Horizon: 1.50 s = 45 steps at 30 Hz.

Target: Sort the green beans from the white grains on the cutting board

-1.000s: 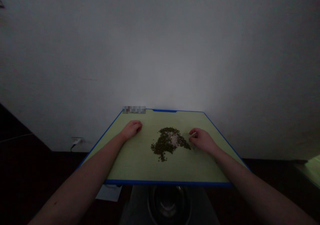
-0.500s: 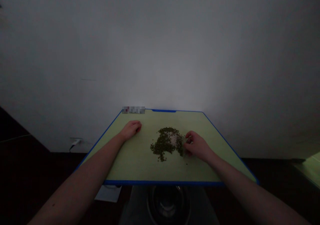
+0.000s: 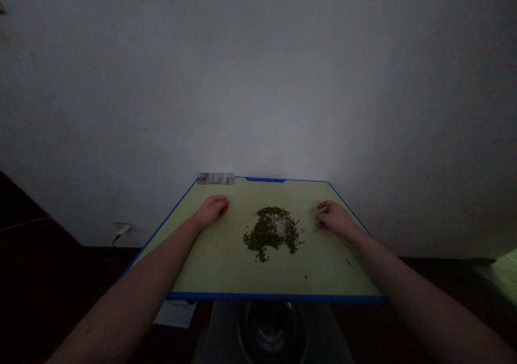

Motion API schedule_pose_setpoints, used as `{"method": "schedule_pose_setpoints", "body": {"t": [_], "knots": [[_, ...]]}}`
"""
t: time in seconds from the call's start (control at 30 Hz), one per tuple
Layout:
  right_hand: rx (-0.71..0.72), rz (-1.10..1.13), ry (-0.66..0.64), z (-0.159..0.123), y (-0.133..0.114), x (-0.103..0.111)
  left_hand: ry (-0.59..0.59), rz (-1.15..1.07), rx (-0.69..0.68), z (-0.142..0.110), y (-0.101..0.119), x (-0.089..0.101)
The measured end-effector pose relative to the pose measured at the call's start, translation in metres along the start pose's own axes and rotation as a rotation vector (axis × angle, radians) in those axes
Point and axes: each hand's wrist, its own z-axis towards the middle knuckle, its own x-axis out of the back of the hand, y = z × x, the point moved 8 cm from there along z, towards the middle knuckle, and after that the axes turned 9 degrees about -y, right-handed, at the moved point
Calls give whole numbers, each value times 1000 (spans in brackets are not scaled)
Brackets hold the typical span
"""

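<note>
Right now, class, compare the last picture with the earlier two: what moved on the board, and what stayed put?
The right hand has moved off the right edge of the heap of small green beans, out to the right across the green cutting board; whether it holds anything cannot be told. The left hand and the heap's main shape stayed as they were.

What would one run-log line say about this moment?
left hand: rests on green cutting board | right hand: right of small green bean pile, not touching
</note>
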Motion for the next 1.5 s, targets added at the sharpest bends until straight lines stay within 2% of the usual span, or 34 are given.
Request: {"method": "schedule_pose_setpoints", "body": {"t": [0.17, 0.37, 0.53, 0.73, 0.87, 0.97, 1.17, 1.33, 1.5], "knots": [[31, -10, -62, 5, -6, -20, 8, 10, -13, 1, -1, 1], [85, -26, -108, -10, -26, -45, 4, 8, 22, 1, 0, 0], [94, -33, -99, -24, -32, -37, 0, 12, 16, 1, 1, -1], [67, 26, -106, -35, -20, -12, -7, 30, 17, 1, 2, -3], [59, 70, -126, -48, -14, -4, -10, 18, 3, 0, 5, -2], [61, 116, -152, -67, -9, -7, -12, 9, 4, 0, 5, -2], [86, 222, -326, -105, 0, -30, -5, 28, -2, 2, 0, -3], [100, 223, -364, -114, 2, -39, -4, 22, -7, 2, 0, -5], [127, 198, -426, -118, -7, -56, -3, 34, 11, 0, 3, -5]]}}
